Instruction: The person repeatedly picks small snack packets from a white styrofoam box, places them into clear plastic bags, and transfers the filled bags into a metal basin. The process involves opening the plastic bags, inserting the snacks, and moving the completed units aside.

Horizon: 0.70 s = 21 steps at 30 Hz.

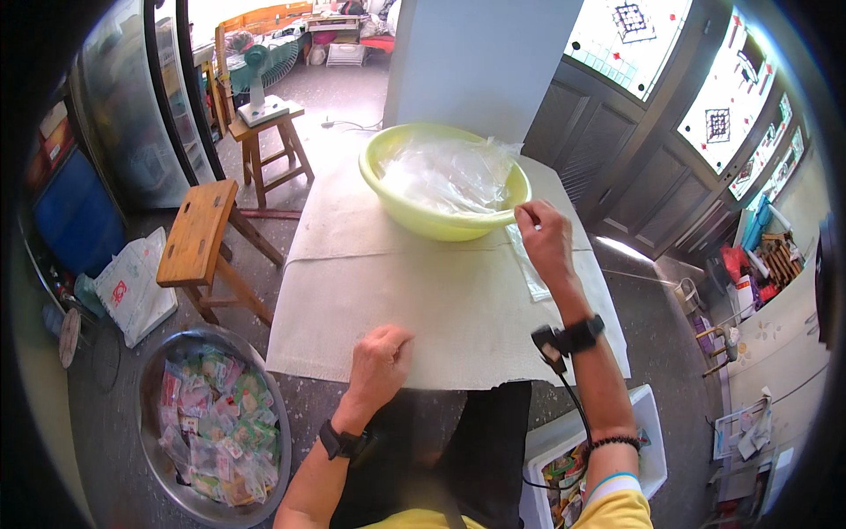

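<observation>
A pale yellow-green plastic basin (429, 225) stands on the cloth-covered table (357, 297) before me. Clear plastic bags (449, 175) are heaped inside it and poke up at the back right. My right hand (545, 241) has its fingers curled at the basin's near right rim and appears to grip it. Partly under that hand, a flat stack of clear plastic bags (529, 268) lies along the table's right side. At the near edge of the table, my left hand (380, 364) rests in a loose fist, with nothing visible in it.
On the floor at left, a metal basin (281, 423) holds many small printed packets (221, 430). A white foam box (651, 430) with more packets stands at right. Wooden stools (198, 225) and a fan (258, 79) are beyond the table's left side. A cable (581, 410) hangs from my right wrist.
</observation>
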### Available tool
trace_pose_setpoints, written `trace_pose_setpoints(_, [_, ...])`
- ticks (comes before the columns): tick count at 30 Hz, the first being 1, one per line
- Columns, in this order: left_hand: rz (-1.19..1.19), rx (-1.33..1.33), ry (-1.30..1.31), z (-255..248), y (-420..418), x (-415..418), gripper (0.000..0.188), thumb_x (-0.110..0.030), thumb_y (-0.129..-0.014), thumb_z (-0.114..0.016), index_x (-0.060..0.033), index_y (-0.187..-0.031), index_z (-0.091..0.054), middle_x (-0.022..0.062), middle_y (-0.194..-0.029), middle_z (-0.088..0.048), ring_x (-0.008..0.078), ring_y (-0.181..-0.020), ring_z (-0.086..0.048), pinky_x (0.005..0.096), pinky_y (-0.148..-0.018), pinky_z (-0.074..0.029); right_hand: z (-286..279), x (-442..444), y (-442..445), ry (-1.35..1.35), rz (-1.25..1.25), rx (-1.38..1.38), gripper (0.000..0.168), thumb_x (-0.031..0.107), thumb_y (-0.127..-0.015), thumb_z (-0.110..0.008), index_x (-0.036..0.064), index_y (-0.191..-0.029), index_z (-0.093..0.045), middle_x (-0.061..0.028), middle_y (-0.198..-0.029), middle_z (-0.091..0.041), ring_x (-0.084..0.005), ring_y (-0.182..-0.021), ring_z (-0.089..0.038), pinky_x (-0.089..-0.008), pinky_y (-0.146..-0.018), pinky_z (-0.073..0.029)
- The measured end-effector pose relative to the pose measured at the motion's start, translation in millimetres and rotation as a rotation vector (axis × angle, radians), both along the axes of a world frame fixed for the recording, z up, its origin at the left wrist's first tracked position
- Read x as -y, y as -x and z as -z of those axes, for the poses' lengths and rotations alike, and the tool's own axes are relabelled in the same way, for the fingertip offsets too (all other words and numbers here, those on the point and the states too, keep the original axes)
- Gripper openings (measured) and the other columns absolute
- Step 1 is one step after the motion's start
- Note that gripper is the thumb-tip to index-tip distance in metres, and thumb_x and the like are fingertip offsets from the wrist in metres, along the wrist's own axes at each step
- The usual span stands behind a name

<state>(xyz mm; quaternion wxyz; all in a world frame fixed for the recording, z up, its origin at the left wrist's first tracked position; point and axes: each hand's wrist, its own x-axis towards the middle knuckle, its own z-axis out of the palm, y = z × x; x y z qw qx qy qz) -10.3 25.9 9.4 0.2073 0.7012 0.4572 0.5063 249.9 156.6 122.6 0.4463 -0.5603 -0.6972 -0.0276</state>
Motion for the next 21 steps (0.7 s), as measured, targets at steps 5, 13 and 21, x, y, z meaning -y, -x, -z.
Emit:
trace_pose_setpoints(5, [-0.007,-0.046,0.027,-2.0,-0.6,-1.0,0.004,0.001,-0.08,-0.063,-0.0015,-0.084,-0.063,0.0162,-0.076,-0.061,0.037,-0.074,-0.061,0.0425,-0.063,-0.049,29.6,-96.4,-5.9,0.099,0.145,0.17,0.017,0.023,-0.084,-0.067,0.006,-0.087,-0.071,-0.0148,-0.089,-0.068,-0.035,-0.089,-0.066,-0.045,-0.081,-0.052])
trace_pose_setpoints(13, [-0.047,-0.128,0.001,0.4,-0.1,0.8,0.008,0.001,-0.077,-0.067,-0.0013,-0.083,-0.062,0.014,-0.075,-0.06,0.0336,-0.071,-0.061,0.0415,-0.061,-0.048,45.6,-145.0,-1.7,0.337,0.167,0.362,0.036,0.028,-0.078,-0.069,0.0,-0.101,-0.066,-0.0223,-0.109,-0.062,-0.0408,-0.106,-0.06,-0.0471,-0.096,-0.047])
trace_pose_setpoints(21, [-0.088,-0.155,0.008,0.7,-1.2,3.0,0.009,-0.001,-0.076,-0.068,-0.0023,-0.083,-0.063,0.0126,-0.075,-0.06,0.0329,-0.073,-0.061,0.0415,-0.063,-0.049,50.4,-159.9,4.7,0.38,0.172,0.528,0.026,0.024,-0.081,-0.062,0.002,-0.09,-0.07,-0.0235,-0.098,-0.068,-0.0399,-0.095,-0.065,-0.0487,-0.087,-0.051])
